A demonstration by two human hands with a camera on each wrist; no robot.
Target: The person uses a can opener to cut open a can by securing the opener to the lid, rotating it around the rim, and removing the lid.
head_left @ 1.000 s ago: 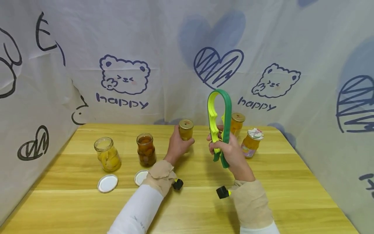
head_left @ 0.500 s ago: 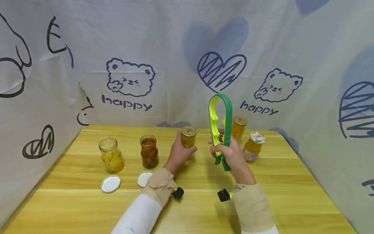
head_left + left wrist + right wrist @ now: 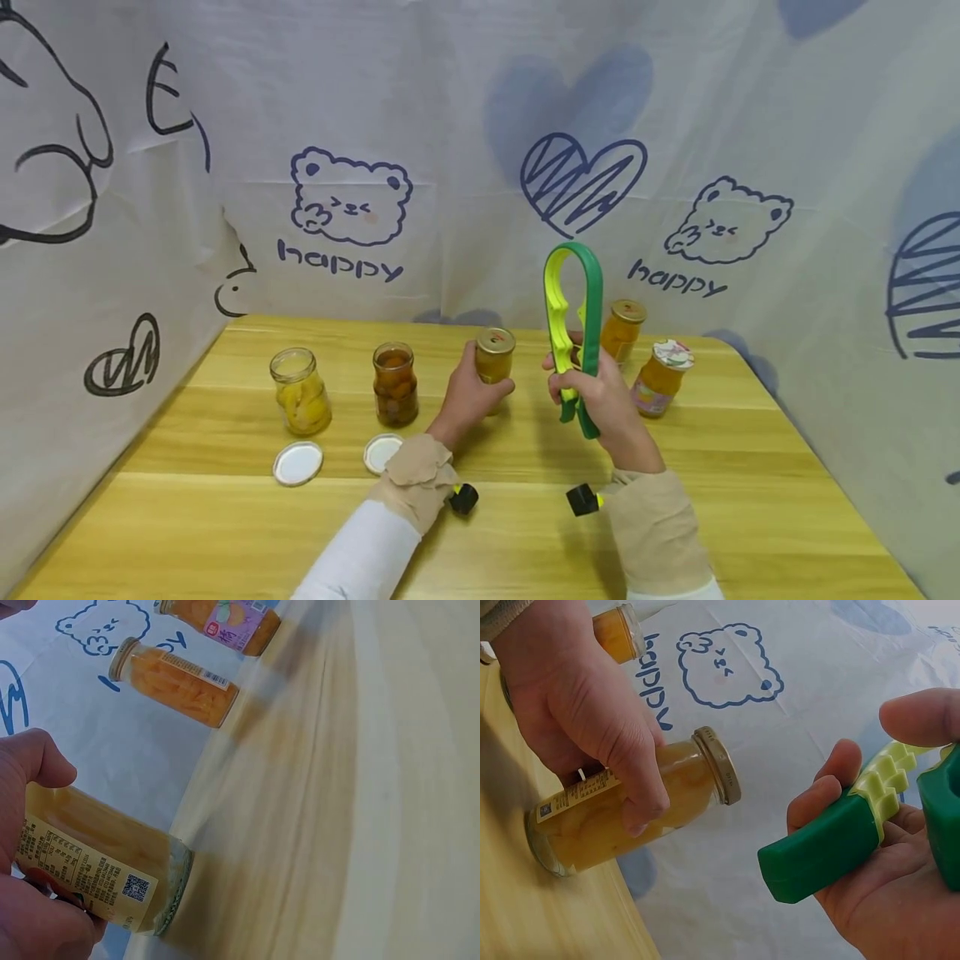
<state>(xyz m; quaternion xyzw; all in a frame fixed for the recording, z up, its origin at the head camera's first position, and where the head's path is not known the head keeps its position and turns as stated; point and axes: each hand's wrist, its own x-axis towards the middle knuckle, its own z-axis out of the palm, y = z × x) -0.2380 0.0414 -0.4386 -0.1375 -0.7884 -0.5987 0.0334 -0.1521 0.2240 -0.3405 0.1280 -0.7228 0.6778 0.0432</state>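
My left hand (image 3: 468,400) grips a glass jar (image 3: 496,358) of pale yellow fruit with its gold lid on. In the left wrist view, the thumb and fingers wrap around the labelled side of this jar (image 3: 105,847), whose base is close over the wood. A green and yellow jar opener (image 3: 594,308) stands upright in my right hand (image 3: 611,408), loop at the top, above the table. Seen from the right wrist, its two handle ends (image 3: 817,847) lie between fingers and palm, apart from the jar.
On the left stand two lidless jars, one of yellow fruit (image 3: 303,404), one of dark fruit (image 3: 396,396). White-faced lids (image 3: 297,463) (image 3: 381,454) lie before them. Two lidded orange-fruit jars (image 3: 621,337) (image 3: 658,387) stand behind and right of the right hand. A drawn-on sheet (image 3: 465,125) hangs behind.
The head view has turned slightly left, so everything sits farther right in it. My left hand has brought the gold-lidded jar slightly nearer. Both holds are unchanged.
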